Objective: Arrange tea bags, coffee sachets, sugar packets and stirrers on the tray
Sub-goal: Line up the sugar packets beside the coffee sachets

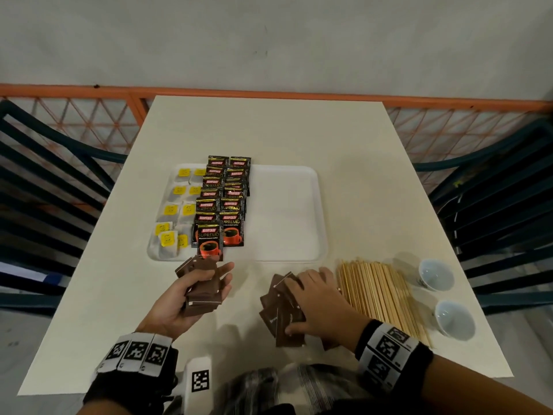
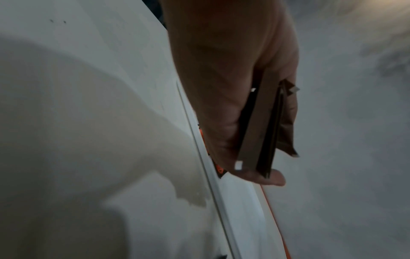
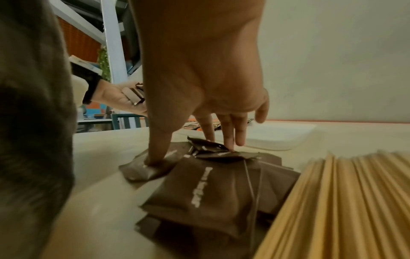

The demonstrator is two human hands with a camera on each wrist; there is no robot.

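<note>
Sugar packets are what I am on now: brown ones, a stack [image 1: 203, 298] gripped edge-up in my left hand [image 1: 179, 301], fingers curled round it just short of the tray's near rim, and a loose pile [image 1: 284, 313] lying on the bench under my right hand [image 1: 317, 298]. That hand is spread flat, thumb and fingertips [image 3: 228, 140] pressing down on the top packets to gather them; it grips nothing yet.

On the tray [image 1: 287, 211] I judge two of the four kinds done. Tea bags [image 1: 176, 211] with yellow tags fill the left strip, and coffee sachets [image 1: 223, 202] lie in two overlapping columns beside them, the nearest one hanging over the near rim. The right half is bare, which looks like room for the sugar and the stirrers. So sugar is partly collected and not laid out, and the stirrers [image 1: 380, 292] are untouched, a wide bundle on the bench just right of the pile.

Two small white cups [image 1: 446, 298] sit beyond the stirrers near the bench's right edge. Dark chairs [image 1: 493, 205] stand at either side. Nothing blocks the way to the bare half; the overhanging sachet is close to my left hand and could be knocked.
</note>
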